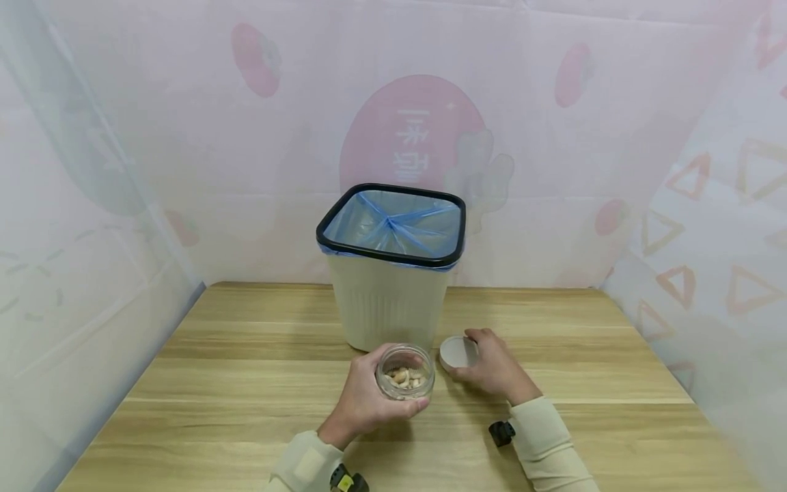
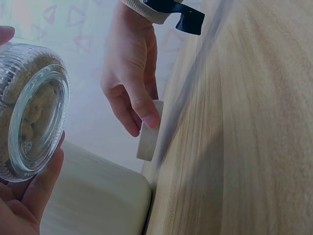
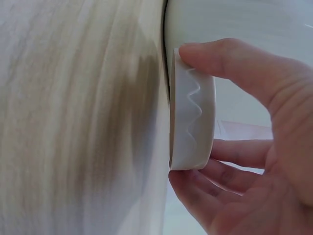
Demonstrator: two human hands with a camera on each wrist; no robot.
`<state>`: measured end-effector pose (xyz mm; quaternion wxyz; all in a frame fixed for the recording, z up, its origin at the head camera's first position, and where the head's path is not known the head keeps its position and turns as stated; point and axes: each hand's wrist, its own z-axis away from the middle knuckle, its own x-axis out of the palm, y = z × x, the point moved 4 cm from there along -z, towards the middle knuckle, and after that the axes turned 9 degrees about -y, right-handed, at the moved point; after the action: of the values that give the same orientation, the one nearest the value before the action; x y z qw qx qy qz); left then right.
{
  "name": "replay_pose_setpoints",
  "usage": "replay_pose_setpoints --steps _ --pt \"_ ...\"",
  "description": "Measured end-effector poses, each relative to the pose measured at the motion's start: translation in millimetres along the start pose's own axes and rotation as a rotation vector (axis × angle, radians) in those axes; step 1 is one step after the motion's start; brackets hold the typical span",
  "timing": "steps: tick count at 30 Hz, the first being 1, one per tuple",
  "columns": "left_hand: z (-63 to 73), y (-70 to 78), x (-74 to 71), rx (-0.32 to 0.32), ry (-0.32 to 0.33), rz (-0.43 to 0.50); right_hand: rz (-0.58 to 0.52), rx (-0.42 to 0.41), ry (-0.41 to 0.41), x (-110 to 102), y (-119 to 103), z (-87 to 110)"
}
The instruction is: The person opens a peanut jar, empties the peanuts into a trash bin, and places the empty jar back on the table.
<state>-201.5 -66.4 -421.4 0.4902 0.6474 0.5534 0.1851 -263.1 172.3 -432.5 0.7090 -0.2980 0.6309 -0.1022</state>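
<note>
My left hand (image 1: 372, 396) grips a clear glass jar (image 1: 393, 395) above the table, its open mouth facing up towards the head camera. Small pale, tan pieces (image 1: 407, 377) lie inside; their exact kind is not clear. Ribbed sides and a thick round base of the jar (image 2: 41, 115) show in the left wrist view. To the right, my right hand (image 1: 492, 365) pinches a round white lid (image 1: 458, 354) by its rim. In the right wrist view the thumb and fingers hold opposite edges of the lid (image 3: 191, 120), which is very near the tabletop.
Behind the hands stands a cream trash bin (image 1: 390, 301) with a black rim (image 1: 393, 256) and a blue liner bag (image 1: 424, 225). The wood-grain table (image 1: 233, 383) is bordered by printed cloth walls (image 1: 246, 150) at the back and both sides.
</note>
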Motion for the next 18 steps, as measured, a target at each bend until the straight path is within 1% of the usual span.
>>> replay_pose_setpoints --steps 8,14,18 --pt "-0.1 0.4 0.5 -0.049 0.002 -0.009 0.04 0.01 -0.02 4.8 2.1 -0.2" --pt "-0.4 0.7 0.5 -0.039 0.007 -0.02 0.061 0.006 -0.021 6.6 1.4 -0.6" --pt "-0.3 0.1 0.7 -0.044 0.005 -0.02 0.061 0.011 -0.03 8.0 2.1 -1.7"
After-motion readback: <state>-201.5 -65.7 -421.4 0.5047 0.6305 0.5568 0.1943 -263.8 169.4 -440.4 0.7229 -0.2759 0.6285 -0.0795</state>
